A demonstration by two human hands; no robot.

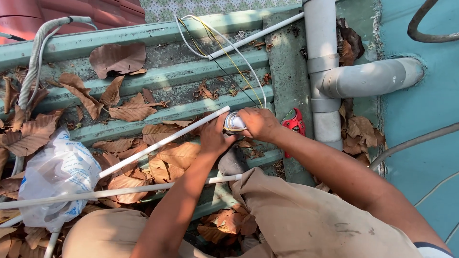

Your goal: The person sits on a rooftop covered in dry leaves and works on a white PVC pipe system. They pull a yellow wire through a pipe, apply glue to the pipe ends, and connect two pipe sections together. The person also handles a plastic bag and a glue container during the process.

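Head camera shows a small round tin (234,122) clamped between both hands over the corrugated roof's ridges, left hand (216,136) closed on its near-left side, right hand (260,123) gripping its right, a white conduit (162,142) running away leftward.

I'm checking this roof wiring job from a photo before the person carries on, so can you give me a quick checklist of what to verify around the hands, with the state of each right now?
1. Left hand steadies the small round can: ok, it grips from below.
2. Right hand on the can: ok, fingers wrap its top.
3. Can lid open or closed: cannot tell, hands hide it.
4. White conduit pipe within reach: ok, its end lies by the left hand.
5. Red pipe cutter secure: ok, resting on the roof beside the grey drainpipe.
6. Yellow, black and white wires free of the hands: cannot tell, they run down behind them.
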